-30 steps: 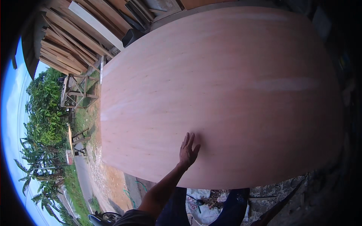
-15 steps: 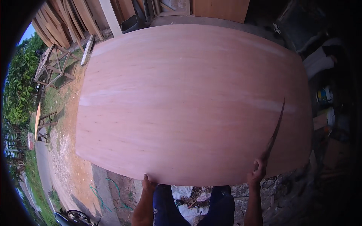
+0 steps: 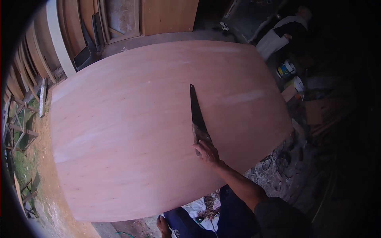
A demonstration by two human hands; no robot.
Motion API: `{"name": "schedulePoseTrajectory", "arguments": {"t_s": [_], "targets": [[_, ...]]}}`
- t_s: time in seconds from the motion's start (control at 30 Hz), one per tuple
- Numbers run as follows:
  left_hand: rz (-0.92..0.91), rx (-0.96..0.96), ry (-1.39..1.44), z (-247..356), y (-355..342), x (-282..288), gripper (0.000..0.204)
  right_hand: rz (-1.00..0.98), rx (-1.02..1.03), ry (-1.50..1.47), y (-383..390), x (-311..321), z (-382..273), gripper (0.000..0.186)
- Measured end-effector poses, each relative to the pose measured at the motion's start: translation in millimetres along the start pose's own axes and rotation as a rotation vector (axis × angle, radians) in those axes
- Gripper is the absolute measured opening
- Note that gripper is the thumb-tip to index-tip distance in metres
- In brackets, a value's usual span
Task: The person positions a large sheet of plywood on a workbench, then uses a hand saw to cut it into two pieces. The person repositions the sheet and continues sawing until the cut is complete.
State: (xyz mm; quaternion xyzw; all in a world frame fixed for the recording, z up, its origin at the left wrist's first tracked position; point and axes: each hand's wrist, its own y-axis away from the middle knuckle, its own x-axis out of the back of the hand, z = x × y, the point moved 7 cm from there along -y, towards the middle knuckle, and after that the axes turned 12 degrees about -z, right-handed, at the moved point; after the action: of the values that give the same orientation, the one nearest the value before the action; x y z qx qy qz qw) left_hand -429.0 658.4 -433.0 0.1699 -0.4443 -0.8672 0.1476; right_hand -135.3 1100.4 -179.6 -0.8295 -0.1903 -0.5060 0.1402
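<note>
My right hand (image 3: 207, 154) is closed round the handle of a handsaw (image 3: 197, 113). The saw has a dark tapered blade and a worn handle, and its blade reaches out over the middle of a large reddish plywood sheet (image 3: 119, 119). Whether the blade rests on the sheet or hovers just above it, I cannot tell. At the lower edge, just off the near side of the sheet, is my left hand (image 3: 162, 225), close to my dark trousers (image 3: 189, 224). Its fingers are too small and dim to make out.
Planks (image 3: 59, 39) and panels lean along the back left. A wooden trestle (image 3: 22, 127) stands left, on grassy ground. Far right are a person in a grey and black top (image 3: 285, 33), paint buckets (image 3: 286, 69) and wood scraps (image 3: 317, 111). Debris lies on the floor below.
My right hand has carried the handsaw leftward, to over the middle of the sheet. My left hand has come off the sheet's near edge. The view has turned to the right.
</note>
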Motion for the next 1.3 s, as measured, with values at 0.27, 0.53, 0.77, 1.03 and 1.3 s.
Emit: {"name": "schedulePoseTrajectory", "arguments": {"t_s": [0.27,0.53,0.77,1.03,1.3], "targets": [[-0.168,0.271,-0.186,39.9,54.4,125.3,0.051,0.670,-0.636,-0.907,86.0,-8.6,-39.2,0.058],[0.007,0.414,-0.022,66.0,61.7,205.8,0.045,0.893,-0.739,-1.407,104.2,33.7,-81.7,0.049],[-0.053,0.376,-0.205,102.9,33.9,131.5,0.057,0.939,-0.745,-1.472,160.2,10.2,-91.5,0.041],[-0.275,0.333,-0.442,110.6,69.2,71.8,0.050,0.877,-0.749,-1.459,219.4,-14.2,-128.9,0.018],[-0.128,0.306,-0.331,88.8,107.5,130.4,0.032,0.817,-0.739,-1.471,245.2,-14.0,-158.1,0.018]]}}
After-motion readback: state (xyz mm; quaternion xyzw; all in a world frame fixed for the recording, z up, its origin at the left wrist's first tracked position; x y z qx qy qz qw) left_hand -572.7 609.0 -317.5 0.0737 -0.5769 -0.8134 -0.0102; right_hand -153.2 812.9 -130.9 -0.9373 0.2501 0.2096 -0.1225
